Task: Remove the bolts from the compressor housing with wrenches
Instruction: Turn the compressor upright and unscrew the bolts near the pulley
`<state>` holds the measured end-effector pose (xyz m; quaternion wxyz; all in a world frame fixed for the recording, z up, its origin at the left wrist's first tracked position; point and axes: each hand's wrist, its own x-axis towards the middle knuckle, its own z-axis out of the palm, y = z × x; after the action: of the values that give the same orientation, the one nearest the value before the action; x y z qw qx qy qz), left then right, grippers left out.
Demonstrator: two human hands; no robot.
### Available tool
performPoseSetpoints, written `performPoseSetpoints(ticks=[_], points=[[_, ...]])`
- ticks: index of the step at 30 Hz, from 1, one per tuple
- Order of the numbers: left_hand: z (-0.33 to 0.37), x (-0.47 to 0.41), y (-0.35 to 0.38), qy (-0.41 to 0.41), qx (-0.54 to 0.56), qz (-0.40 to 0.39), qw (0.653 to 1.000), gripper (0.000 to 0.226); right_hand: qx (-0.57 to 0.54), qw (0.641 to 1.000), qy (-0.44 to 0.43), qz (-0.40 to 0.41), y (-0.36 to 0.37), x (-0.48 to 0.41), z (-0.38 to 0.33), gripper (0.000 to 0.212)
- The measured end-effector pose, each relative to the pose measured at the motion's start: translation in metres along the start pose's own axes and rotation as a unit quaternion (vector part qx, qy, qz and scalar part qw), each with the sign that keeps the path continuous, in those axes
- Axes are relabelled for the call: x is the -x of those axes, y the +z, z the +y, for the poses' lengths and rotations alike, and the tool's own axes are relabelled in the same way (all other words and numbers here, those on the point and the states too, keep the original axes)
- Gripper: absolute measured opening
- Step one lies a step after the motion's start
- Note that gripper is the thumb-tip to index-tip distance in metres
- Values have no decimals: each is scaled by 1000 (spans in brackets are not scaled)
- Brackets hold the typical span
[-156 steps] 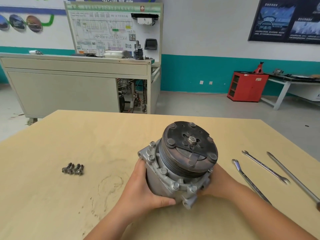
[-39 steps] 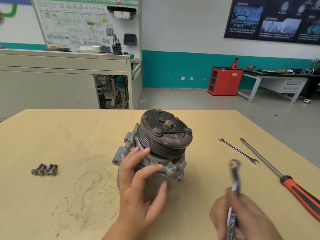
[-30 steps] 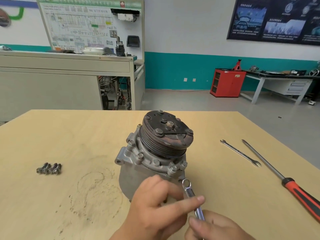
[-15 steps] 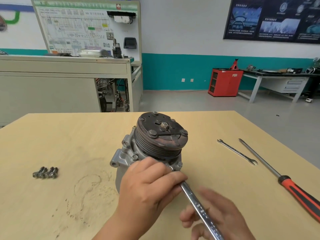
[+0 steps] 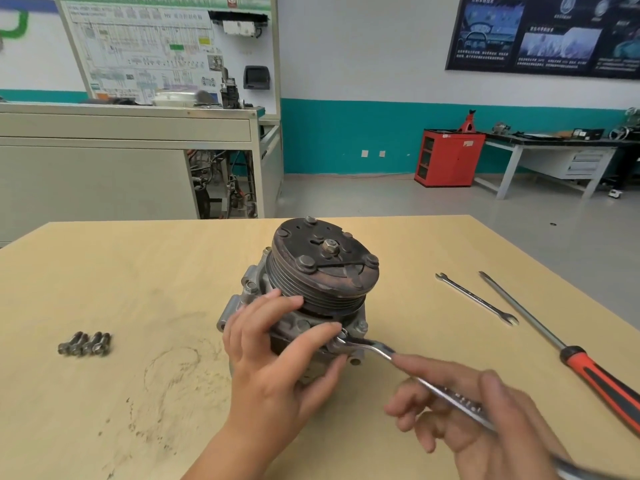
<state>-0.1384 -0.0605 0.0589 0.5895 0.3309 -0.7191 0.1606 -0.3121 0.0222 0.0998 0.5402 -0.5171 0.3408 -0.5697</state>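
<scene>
The grey compressor housing [image 5: 258,292] stands on the wooden table [image 5: 138,271], its dark pulley [image 5: 323,265] facing up. My left hand [image 5: 277,355] grips the housing's near side, fingers and thumb curled round it. A ring wrench [image 5: 398,362] has its head on a flange bolt [image 5: 343,336] at the front right of the housing. My right hand [image 5: 485,424] holds the wrench shaft, which runs across its palm toward the lower right. Several removed bolts [image 5: 85,344] lie in a row at the left.
An open-ended wrench [image 5: 476,298] and a long screwdriver with a red and black handle [image 5: 599,375] lie on the table's right side. Beyond the table stand a training bench, a red cabinet and a workbench.
The wrench head has settled onto the front flange bolt and its shaft now points lower right. My left hand shifted from the wrench head to gripping the housing. My right hand slid along the shaft.
</scene>
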Motion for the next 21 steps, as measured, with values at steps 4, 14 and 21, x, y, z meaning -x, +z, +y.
performPoseSetpoints(ticks=[4, 14, 21], points=[[1, 3, 2, -7, 19, -1, 1000, 23, -156, 984, 73, 42, -21, -33, 5, 57], [-5, 10, 2, 8, 28, 3, 1000, 23, -278, 950, 75, 121, -15, -100, 13, 22], [-4, 13, 2, -28, 44, 3, 999, 34, -332, 935, -34, 122, -34, -5, 2, 48]])
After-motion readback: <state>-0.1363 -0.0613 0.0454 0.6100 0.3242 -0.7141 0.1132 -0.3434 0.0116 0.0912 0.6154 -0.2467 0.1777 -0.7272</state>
